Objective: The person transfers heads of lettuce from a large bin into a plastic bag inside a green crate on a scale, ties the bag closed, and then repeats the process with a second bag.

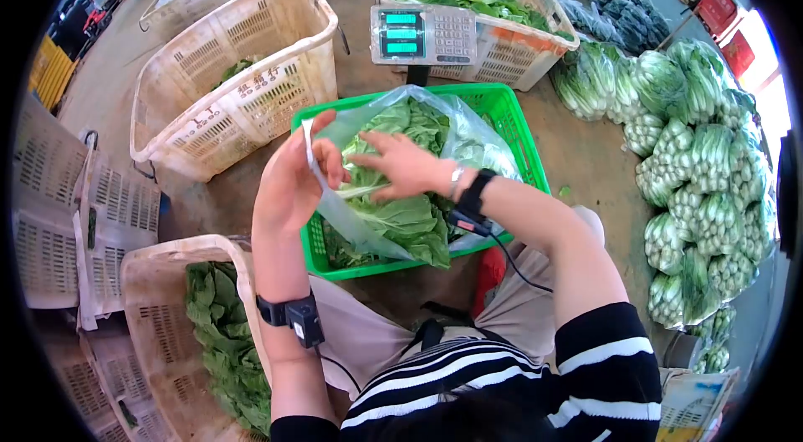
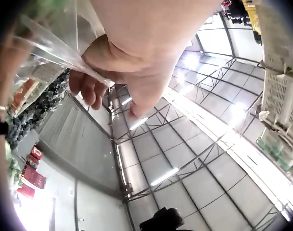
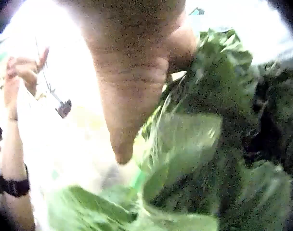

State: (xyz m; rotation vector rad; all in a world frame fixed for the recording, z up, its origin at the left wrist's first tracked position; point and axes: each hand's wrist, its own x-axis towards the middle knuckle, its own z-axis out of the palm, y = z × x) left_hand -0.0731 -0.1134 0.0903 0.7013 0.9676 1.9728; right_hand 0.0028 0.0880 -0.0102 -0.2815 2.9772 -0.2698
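Observation:
A clear plastic bag of leafy greens lies in a green basket. My left hand pinches the bag's edge at its left side, pulling it up; the left wrist view shows the plastic stretched to the curled fingers of that hand. My right hand is over the greens in the bag mouth, fingers spread. In the right wrist view the hand is against the leaves; whether it grips any, I cannot tell.
A scale display stands behind the basket. Around it are white crates, one at lower left holding greens, another at the back with leafy greens. Bagged vegetables are piled on the right.

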